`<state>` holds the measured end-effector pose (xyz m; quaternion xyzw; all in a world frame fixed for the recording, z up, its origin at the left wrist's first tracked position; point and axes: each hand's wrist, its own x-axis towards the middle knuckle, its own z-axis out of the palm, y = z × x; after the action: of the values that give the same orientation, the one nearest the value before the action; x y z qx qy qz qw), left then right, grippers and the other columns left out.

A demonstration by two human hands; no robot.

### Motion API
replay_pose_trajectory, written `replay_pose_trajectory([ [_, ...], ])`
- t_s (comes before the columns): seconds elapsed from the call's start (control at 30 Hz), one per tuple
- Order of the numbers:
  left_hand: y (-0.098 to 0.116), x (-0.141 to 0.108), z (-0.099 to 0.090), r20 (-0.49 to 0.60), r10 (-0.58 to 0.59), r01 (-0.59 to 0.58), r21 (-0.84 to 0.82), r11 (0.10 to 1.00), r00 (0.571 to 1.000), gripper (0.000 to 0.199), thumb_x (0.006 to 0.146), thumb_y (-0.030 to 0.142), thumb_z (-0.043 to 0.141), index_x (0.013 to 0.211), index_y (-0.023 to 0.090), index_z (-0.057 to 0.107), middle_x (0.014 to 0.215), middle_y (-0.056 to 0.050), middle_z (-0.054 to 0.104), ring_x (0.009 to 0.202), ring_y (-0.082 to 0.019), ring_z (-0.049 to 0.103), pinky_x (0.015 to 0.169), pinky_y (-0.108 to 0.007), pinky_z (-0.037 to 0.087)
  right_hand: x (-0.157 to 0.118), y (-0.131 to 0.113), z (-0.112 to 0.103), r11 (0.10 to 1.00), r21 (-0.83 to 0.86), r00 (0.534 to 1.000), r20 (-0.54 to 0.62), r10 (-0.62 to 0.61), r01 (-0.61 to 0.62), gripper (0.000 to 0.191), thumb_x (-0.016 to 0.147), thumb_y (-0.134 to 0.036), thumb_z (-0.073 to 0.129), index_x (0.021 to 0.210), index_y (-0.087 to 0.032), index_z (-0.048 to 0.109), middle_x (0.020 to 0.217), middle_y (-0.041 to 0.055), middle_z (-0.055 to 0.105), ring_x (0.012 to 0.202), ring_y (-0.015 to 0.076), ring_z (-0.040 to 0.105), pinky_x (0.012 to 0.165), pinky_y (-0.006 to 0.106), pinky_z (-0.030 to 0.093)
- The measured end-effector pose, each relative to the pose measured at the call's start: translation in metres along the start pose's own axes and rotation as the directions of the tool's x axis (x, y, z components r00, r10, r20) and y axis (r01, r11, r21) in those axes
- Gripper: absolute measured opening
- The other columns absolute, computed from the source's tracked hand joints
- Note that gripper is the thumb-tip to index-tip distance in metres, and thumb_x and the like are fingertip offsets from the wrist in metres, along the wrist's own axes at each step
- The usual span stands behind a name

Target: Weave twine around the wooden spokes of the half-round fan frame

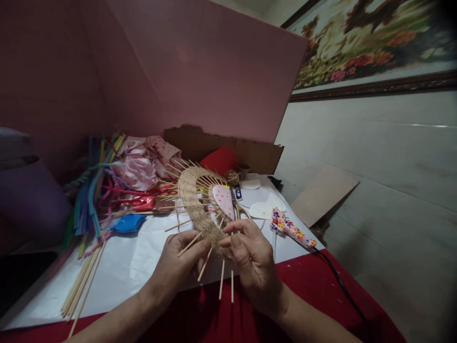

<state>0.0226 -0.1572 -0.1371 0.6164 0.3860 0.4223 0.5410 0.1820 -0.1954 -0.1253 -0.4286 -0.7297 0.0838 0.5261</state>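
Observation:
A round twine weaving [195, 206] on wooden skewers is held up over the table, tilted toward me. Skewer ends stick out all round its rim, and a pink dotted fabric piece [223, 200] sits at its centre. My left hand [183, 255] grips the lower left of the woven band, with skewers passing by its fingers. At the lower right, my right hand [252, 257] has thumb and fingers pinched at the band's edge; whether a strand of twine lies between them I cannot make out. Behind the weaving, scissors [242, 210] with gold handles are partly hidden.
A floral glue gun [291, 229] with a black cord lies at right. Loose wooden sticks [84, 281], a blue packet [128, 223], pipe cleaners [93, 190] and pink fabric [139, 164] are at left. Cardboard [260, 155] stands at the back.

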Motion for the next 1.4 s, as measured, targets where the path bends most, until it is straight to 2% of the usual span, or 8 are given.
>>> replay_pose_trajectory([
  [0.23,0.009,0.003,-0.003,-0.091,-0.120,0.103,-0.174,0.979,0.989,0.020,0.071,0.029,0.059,0.059,0.013,0.060,0.053,-0.002,0.057,0.046,-0.010,0.047,0.041,-0.020,0.030,0.007,0.010,0.002,0.933,0.079,0.930,-0.086,0.358,-0.351,0.030,0.088,-0.038,0.038,0.068,-0.019,0.049,0.067,0.0003,0.050,0.065,0.0126,0.050,0.059,0.026,0.042],
  [0.37,0.009,0.004,-0.004,-0.102,-0.148,0.119,-0.248,0.961,0.984,0.019,0.072,0.029,0.057,0.062,0.013,0.061,0.057,-0.003,0.059,0.049,-0.011,0.050,0.042,-0.020,0.032,0.008,0.020,0.007,0.657,0.293,0.716,0.190,0.672,-0.695,0.039,0.082,-0.055,0.040,0.070,-0.018,0.045,0.056,-0.0025,0.049,0.039,0.0075,0.041,0.033,0.020,0.029],
  [0.43,0.009,0.004,-0.004,-0.105,-0.149,0.120,-0.239,0.964,0.983,0.020,0.072,0.029,0.056,0.060,0.013,0.060,0.055,-0.003,0.059,0.048,-0.012,0.050,0.042,-0.020,0.033,0.008,0.022,0.009,0.477,0.407,0.621,0.396,0.676,-0.779,0.042,0.079,-0.058,0.042,0.072,-0.017,0.047,0.056,-0.0022,0.050,0.036,0.0068,0.041,0.029,0.018,0.027],
  [0.53,0.009,0.003,-0.003,-0.083,-0.140,0.119,-0.216,0.969,0.987,0.021,0.072,0.028,0.056,0.059,0.012,0.060,0.055,-0.004,0.059,0.047,-0.012,0.050,0.042,-0.021,0.034,0.008,0.021,0.011,0.248,0.540,0.563,0.561,0.607,-0.804,0.036,0.078,-0.052,0.049,0.073,-0.016,0.050,0.056,-0.0024,0.049,0.038,0.0062,0.043,0.030,0.016,0.031],
  [0.63,0.010,0.002,-0.002,-0.050,-0.155,0.137,-0.267,0.954,0.987,0.018,0.072,0.027,0.056,0.063,0.012,0.061,0.056,-0.004,0.060,0.046,-0.012,0.050,0.043,-0.021,0.034,0.010,0.020,0.011,0.169,0.611,0.567,0.547,0.615,-0.773,0.027,0.075,-0.042,0.057,0.071,-0.016,0.049,0.053,-0.0040,0.049,0.039,0.0053,0.042,0.031,0.015,0.031],
  [0.83,0.003,-0.001,0.002,0.110,-0.119,0.145,-0.276,0.950,0.987,0.008,0.070,0.016,0.054,0.070,0.013,0.062,0.050,-0.002,0.058,0.046,-0.012,0.051,0.048,-0.023,0.039,0.013,0.020,0.006,0.196,0.677,0.604,0.440,0.664,-0.709,0.023,0.073,-0.035,0.060,0.067,-0.017,0.047,0.049,-0.0058,0.047,0.037,0.0045,0.039,0.032,0.016,0.025],
  [1.03,-0.002,-0.005,0.009,0.249,-0.223,0.298,-0.321,0.899,0.943,0.016,0.071,0.030,0.065,0.080,0.016,0.064,0.065,-0.002,0.063,0.045,-0.010,0.054,0.039,-0.019,0.039,0.013,0.018,0.004,0.203,0.683,0.626,0.455,0.633,-0.702,0.023,0.076,-0.036,0.057,0.069,-0.016,0.048,0.049,-0.0043,0.047,0.039,0.0053,0.038,0.037,0.018,0.025],
  [1.4,0.001,-0.004,0.013,0.277,-0.206,0.297,-0.344,0.891,0.939,0.022,0.070,0.035,0.066,0.081,0.015,0.066,0.062,-0.002,0.064,0.041,-0.009,0.055,0.036,-0.017,0.041,0.013,0.016,0.002,0.188,0.684,0.632,0.485,0.605,-0.705,0.026,0.075,-0.040,0.058,0.071,-0.017,0.048,0.052,-0.0042,0.048,0.040,0.0054,0.037,0.039,0.019,0.024],
])
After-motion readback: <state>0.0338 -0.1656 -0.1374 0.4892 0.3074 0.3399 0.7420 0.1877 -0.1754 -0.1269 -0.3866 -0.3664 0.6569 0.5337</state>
